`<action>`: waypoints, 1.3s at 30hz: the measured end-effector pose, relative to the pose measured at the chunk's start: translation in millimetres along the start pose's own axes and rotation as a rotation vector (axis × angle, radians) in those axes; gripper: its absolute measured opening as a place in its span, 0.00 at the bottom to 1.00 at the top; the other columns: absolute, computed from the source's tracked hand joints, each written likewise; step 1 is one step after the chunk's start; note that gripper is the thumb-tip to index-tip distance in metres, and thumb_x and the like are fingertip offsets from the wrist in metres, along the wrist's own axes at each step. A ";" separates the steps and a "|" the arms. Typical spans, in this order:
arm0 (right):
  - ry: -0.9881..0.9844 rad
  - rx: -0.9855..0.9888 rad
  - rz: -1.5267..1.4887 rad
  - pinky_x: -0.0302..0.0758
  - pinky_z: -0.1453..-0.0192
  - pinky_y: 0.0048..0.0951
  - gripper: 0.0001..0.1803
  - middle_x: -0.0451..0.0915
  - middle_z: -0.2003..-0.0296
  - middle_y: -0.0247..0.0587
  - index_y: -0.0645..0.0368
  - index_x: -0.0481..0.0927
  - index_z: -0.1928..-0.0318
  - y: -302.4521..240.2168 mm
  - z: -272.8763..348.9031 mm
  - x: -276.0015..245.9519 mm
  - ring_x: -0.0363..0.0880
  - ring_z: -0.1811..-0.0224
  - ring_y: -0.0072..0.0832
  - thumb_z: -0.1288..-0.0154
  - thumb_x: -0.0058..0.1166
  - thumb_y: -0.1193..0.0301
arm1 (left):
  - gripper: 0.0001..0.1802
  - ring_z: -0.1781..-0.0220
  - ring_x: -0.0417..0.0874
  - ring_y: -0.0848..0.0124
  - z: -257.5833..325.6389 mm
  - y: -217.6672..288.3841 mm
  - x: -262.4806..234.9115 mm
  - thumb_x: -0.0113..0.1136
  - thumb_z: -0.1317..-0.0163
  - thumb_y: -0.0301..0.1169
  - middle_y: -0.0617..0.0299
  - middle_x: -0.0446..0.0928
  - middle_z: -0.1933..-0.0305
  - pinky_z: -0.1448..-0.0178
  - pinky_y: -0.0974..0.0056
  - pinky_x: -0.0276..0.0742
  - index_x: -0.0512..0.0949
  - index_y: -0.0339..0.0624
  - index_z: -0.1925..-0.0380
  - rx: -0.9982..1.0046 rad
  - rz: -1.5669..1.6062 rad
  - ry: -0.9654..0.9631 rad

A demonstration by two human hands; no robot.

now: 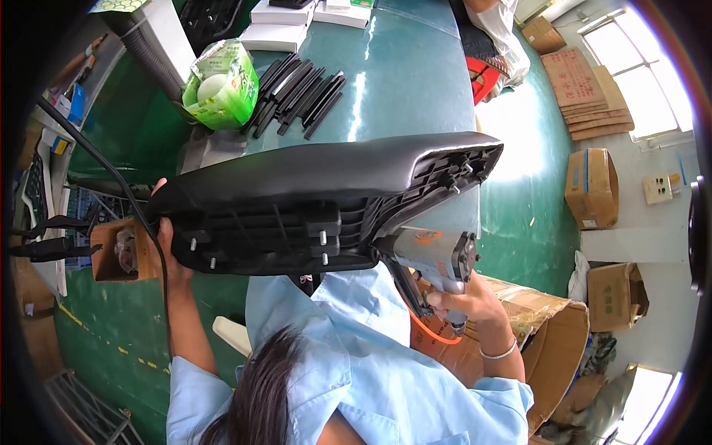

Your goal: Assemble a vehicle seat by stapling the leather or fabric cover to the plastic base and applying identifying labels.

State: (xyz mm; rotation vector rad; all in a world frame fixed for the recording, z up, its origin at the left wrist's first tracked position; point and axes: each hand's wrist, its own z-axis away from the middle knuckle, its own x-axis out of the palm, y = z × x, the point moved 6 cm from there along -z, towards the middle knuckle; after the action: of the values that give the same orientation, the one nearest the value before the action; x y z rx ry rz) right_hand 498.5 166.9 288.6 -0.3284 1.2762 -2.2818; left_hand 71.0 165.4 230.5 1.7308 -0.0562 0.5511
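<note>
A long black padded seat point(289, 174) is tilted up before me, its ribbed plastic underside point(259, 237) and metal studs toward me. My left hand point(167, 248) grips its left end, thumb on the near side and fingertips over the top. In my right hand point(471, 302) is a grey air staple gun point(434, 252) with an orange hose point(428, 326), my fingers wrapped round its handle. The gun's nose meets the seat's lower edge near the bend; whether it presses there is hidden.
On the green table point(415, 81) lie black strips point(300, 93), a green plastic packet point(220, 89) and white boxes point(273, 35). A black cable point(111, 169) hangs at left. An open cardboard carton point(545, 334) stands by my right arm. Another person point(493, 30) sits at the table's far right.
</note>
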 end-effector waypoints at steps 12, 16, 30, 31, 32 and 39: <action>0.025 0.025 0.066 0.66 0.74 0.22 0.20 0.74 0.73 0.31 0.65 0.73 0.57 4.9 8.1 -0.5 0.70 0.77 0.18 0.49 0.64 0.72 | 0.38 0.42 0.72 0.65 10.1 8.0 18.9 0.56 0.39 0.46 0.56 0.68 0.42 0.38 0.59 0.69 0.57 0.37 0.35 0.144 -0.084 0.080; 0.088 0.034 -0.096 0.67 0.70 0.22 0.21 0.72 0.72 0.33 0.65 0.72 0.54 -3.1 27.6 5.8 0.68 0.73 0.18 0.47 0.63 0.72 | 0.38 0.41 0.71 0.65 21.9 11.0 24.3 0.56 0.39 0.43 0.56 0.67 0.41 0.37 0.60 0.67 0.56 0.35 0.35 0.108 -0.037 0.098; 0.222 -0.072 -0.103 0.69 0.77 0.18 0.22 0.73 0.68 0.34 0.66 0.69 0.50 3.9 26.0 10.2 0.71 0.78 0.17 0.45 0.60 0.74 | 0.32 0.43 0.71 0.67 48.9 7.1 68.9 0.55 0.39 0.37 0.55 0.69 0.43 0.38 0.64 0.65 0.62 0.31 0.38 0.200 -0.128 0.174; 0.217 -0.064 -0.123 0.69 0.76 0.18 0.22 0.73 0.68 0.34 0.66 0.70 0.50 1.6 24.7 13.3 0.71 0.78 0.18 0.44 0.59 0.75 | 0.31 0.44 0.71 0.67 51.3 5.8 76.1 0.55 0.39 0.35 0.55 0.69 0.43 0.38 0.65 0.64 0.62 0.30 0.38 0.181 -0.099 0.178; 0.223 -0.059 -0.131 0.69 0.76 0.18 0.19 0.73 0.69 0.33 0.65 0.71 0.52 2.0 21.7 15.5 0.71 0.77 0.18 0.44 0.59 0.75 | 0.32 0.45 0.72 0.67 54.2 2.9 80.0 0.55 0.39 0.35 0.53 0.70 0.44 0.38 0.65 0.64 0.62 0.30 0.38 0.187 -0.162 0.195; 0.264 -0.070 -0.095 0.69 0.76 0.19 0.17 0.73 0.71 0.32 0.65 0.71 0.54 19.8 17.4 7.3 0.71 0.77 0.17 0.43 0.58 0.74 | 0.33 0.42 0.71 0.66 69.0 -2.4 101.7 0.58 0.40 0.36 0.52 0.69 0.41 0.38 0.65 0.64 0.62 0.29 0.38 0.244 -0.311 0.125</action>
State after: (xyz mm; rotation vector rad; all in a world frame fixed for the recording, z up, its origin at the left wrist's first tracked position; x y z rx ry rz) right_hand 506.0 141.8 280.9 -0.1159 1.5013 -2.4263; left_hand 184.4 127.6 258.9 1.8906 0.3772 0.4469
